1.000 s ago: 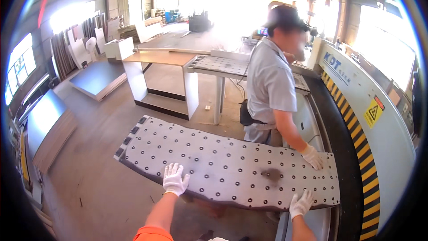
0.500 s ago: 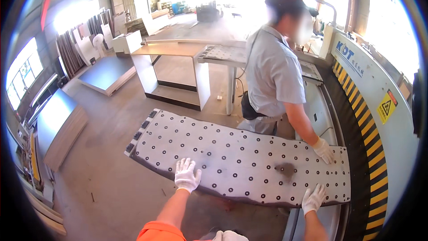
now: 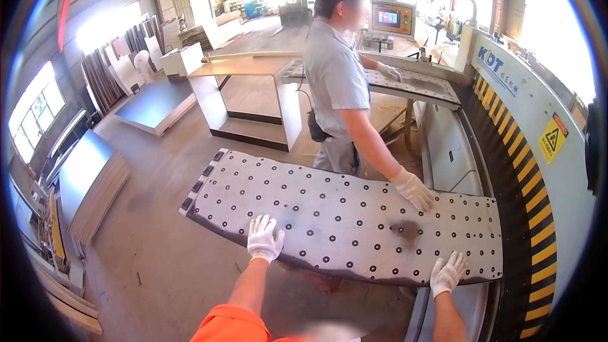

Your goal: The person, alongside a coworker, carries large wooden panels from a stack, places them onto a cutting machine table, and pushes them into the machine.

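Observation:
Before me a long grey machine table, dotted with black round holes, juts out from a large machine. My left hand, in a white glove, lies flat on its near edge, left of the middle, fingers spread. Farther right along that edge my right hand, gloved too, rests with fingers stretched out. Neither hand holds anything. A dark stain marks the surface between them. Across the table a co-worker in a grey shirt and dark cap leans one gloved hand on the same table.
The machine's white body stands at the right, with a yellow-and-black striped guard. Behind the co-worker are a second dotted table and a control screen. An open cabinet frame and panel stacks stand at the left.
The co-worker has stepped left and turned more upright, sliding one hand left over the table and bringing the other onto the far table. The control screen has come into view. My hands stay put.

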{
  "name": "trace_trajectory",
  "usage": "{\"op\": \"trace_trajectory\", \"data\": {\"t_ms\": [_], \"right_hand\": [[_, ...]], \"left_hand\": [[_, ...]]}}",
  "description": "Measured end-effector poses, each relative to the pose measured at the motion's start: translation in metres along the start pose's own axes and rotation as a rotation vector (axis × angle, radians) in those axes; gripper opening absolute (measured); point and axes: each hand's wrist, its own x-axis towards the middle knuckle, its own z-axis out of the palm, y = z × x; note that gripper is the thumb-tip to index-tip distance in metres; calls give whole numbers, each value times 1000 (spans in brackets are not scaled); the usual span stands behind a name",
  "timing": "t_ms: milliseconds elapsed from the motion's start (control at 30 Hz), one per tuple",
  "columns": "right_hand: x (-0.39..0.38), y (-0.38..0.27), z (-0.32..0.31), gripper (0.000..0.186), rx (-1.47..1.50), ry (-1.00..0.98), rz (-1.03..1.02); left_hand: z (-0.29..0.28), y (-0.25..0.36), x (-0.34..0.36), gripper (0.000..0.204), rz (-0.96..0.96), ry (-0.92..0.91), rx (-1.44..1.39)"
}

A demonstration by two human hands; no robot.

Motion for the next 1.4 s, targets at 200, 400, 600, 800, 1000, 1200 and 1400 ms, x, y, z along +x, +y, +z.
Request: {"op": "trace_trajectory", "data": {"t_ms": [200, 400, 600, 800, 1000, 1200, 1400], "right_hand": [[1, -1, -6, 68, 3, 22, 26], [2, -3, -1, 71, 33, 33, -22], [2, 9, 4, 69, 74, 130, -13], [0, 3, -3, 68, 103, 105, -2], [0, 3, -1, 68, 98, 120, -4], [0, 3, 1, 66, 92, 142, -2], [1, 3, 2, 66, 98, 145, -2]], "left_hand": [[4, 2, 5, 50, 9, -1, -8], [8, -9, 0, 52, -18, -42, -21], [10, 1, 1, 51, -12, -46, -48], [6, 1, 1, 52, -34, -78, -40], [11, -6, 1, 54, -32, -88, -7], [13, -6, 2, 56, -46, -98, -17], [13, -5, 2, 55, -48, -87, -27]]}}
